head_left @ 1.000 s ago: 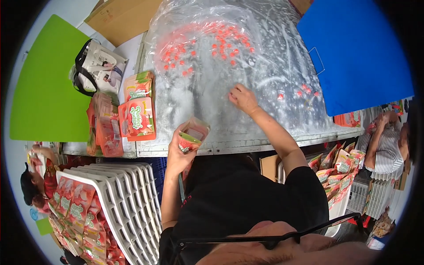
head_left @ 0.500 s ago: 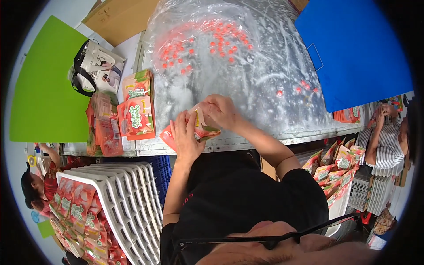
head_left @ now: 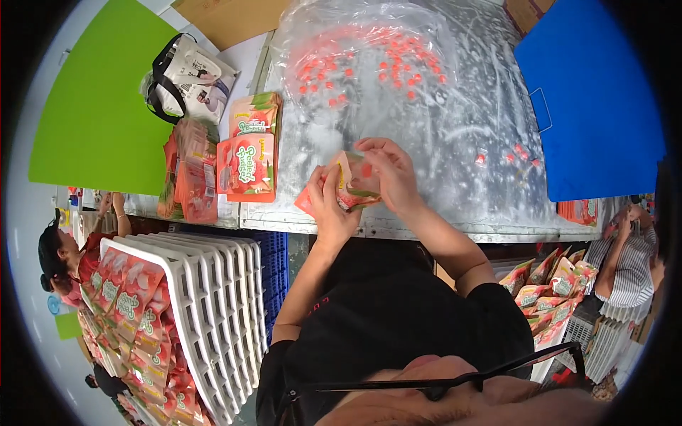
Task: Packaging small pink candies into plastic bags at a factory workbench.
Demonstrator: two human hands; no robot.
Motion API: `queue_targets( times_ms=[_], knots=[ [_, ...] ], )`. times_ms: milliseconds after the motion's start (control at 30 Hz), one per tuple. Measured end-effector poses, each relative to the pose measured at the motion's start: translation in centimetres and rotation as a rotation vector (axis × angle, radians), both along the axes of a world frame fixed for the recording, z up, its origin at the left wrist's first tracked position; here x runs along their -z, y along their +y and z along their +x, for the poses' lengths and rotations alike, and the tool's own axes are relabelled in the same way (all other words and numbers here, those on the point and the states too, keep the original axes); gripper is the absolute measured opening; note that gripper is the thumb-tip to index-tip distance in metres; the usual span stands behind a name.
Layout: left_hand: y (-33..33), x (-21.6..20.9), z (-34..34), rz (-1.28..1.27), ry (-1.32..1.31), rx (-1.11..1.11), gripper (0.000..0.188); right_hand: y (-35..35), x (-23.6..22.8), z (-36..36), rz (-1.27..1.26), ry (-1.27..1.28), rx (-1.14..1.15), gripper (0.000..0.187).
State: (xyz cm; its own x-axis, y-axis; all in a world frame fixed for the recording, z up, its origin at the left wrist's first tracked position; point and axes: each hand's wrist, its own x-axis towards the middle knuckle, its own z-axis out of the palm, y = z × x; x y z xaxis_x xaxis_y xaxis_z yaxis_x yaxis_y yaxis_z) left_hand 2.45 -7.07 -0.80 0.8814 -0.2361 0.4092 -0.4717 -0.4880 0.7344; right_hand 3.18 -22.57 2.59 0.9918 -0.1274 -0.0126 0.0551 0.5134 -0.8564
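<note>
- Over the past second the right hand [head_left: 394, 177] has come in from bare table to the mouth of a red pouch [head_left: 353, 183], while the whole scene has slid rightward in the frame
- The left hand [head_left: 332, 206] closes around that pouch, fingers spread across its printed front, holding it tilted at the centre of the frame, by the table's near edge
- The right hand curls loosely at the pouch's upper right side, fingers bent; whether it grips anything cannot be told
- Small red pieces [head_left: 410, 94] lie scattered at top centre on a grey table [head_left: 455, 192], beside and under a crumpled clear plastic sheet [head_left: 362, 18]
- More loose pieces [head_left: 522, 152] sit at right of centre, near a blue board [head_left: 597, 99]
- Left of centre, a stack of pouches [head_left: 245, 167] lies flat beside a bundle of pouches [head_left: 199, 177]
- At upper left, a white bag [head_left: 195, 74] with black handles rests beside a green board [head_left: 92, 113]
- White crates [head_left: 213, 284] fill the lower left, pouches [head_left: 128, 312] crowding alongside
- A person in a striped top [head_left: 625, 270] appears at far right
</note>
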Motion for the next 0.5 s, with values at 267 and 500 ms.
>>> queue_targets(
  times_ms=[267,500],
  knots=[
    [0.2,-0.6,-0.1,-0.029,0.008,-0.012,0.09,-2.1,-0.9,-0.3,-1.086,-0.399,0.122,0.033],
    [2.3,-3.0,-0.3,-0.065,0.029,-0.047,0.091,-13.7,9.4,13.4,-1.682,-0.111,0.523,0.057]
  ],
)
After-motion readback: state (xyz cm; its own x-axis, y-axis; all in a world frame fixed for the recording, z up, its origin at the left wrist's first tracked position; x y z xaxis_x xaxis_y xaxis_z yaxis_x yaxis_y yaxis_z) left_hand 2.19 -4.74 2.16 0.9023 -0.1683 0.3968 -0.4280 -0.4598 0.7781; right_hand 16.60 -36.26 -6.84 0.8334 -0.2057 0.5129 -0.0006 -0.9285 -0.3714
